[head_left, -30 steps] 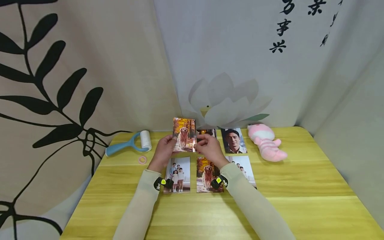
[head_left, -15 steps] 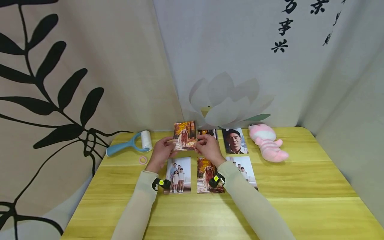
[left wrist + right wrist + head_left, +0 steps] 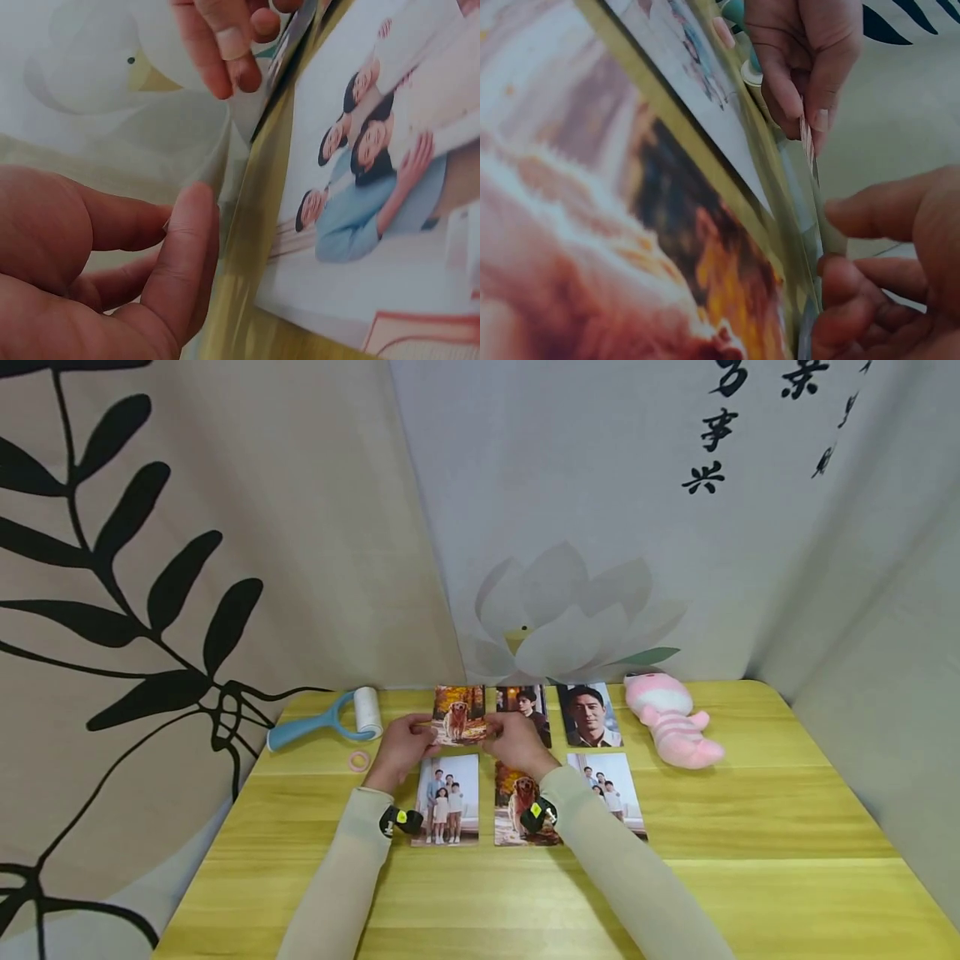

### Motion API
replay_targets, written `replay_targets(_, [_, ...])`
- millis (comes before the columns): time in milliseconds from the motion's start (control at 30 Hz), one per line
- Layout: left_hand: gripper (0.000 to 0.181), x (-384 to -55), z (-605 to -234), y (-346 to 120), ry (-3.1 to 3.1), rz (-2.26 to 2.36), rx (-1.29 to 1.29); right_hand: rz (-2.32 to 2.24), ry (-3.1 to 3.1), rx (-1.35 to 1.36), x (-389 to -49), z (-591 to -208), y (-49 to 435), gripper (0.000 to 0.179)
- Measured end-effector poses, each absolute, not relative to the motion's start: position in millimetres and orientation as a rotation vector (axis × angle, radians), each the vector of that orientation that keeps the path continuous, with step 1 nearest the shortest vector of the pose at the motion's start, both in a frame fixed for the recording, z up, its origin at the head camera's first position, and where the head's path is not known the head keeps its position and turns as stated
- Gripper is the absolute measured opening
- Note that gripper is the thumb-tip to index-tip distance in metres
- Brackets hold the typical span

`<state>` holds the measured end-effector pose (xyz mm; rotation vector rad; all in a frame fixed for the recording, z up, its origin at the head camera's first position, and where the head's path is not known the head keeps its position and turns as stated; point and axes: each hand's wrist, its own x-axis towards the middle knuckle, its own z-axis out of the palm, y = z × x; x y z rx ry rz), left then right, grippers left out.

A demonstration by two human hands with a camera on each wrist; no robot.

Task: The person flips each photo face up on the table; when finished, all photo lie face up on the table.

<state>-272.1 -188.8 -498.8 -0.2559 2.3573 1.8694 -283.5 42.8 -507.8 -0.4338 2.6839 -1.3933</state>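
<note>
A photo print of a golden retriever among autumn leaves [image 3: 459, 714] is pinched by its side edges between both hands, at the back of the table. My left hand [image 3: 405, 750] holds its left edge and my right hand [image 3: 521, 745] its right edge. In the right wrist view the held photo [image 3: 808, 150] shows nearly edge-on, with the left fingers at its far side. Right of it lie photos of a person in dark clothes [image 3: 528, 714] and of a smiling face [image 3: 590, 718]. Nearer me lie a family photo [image 3: 450, 802], a second dog photo [image 3: 513, 810], and another family photo [image 3: 618, 785], partly behind my right sleeve.
On the left of the wooden table [image 3: 300, 843] lies a lint roller with a blue handle [image 3: 311, 727] and white roll [image 3: 367, 712]. A small pink ring [image 3: 359, 761] is beside it. A pink plush toy [image 3: 671, 718] lies at the right. A printed curtain [image 3: 570, 527] hangs behind the table's back edge.
Both hands have lowered the dog photo towards the tabletop, so it looks flatter and nearer the front row. The photo of the person in dark clothes shows more now.
</note>
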Motion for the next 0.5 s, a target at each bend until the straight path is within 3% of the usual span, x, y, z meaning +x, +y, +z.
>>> replay_targets(267, [0.046,-273.1,-500.0,-190.8,2.416,1.767,-0.233,-1.315,2.769,-0.414,-283.9,-509.9,37.3,0.027])
replay_targets(500, [0.044,-274.2,-499.9,-190.4,2.53,1.627,-0.215,-1.262,2.814,-0.353,-285.7,-512.0,34.9,0.029])
